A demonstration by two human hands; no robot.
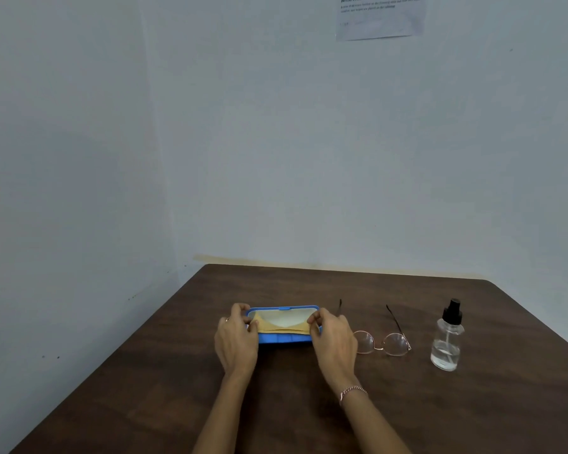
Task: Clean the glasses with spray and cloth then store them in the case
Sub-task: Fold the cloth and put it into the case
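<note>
Early stage, by my read: nothing sprayed or wiped yet, storing all left.

Your left hand point(236, 339) and right hand point(333, 339) flank open blue case point(284, 338), fingertips pinching yellow cloth point(277, 326) at its two ends inside case. Cloth likely being lifted out.

Glasses point(382, 343) at 3 o'clock of case, just beside right hand, arms unfolded, untouched. Spray bottle point(447, 335) further out at 3 o'clock, upright, capped.

Desk point(309, 404) bare near you; far edge at 12 o'clock meets wall. Left edge well apart.
</note>
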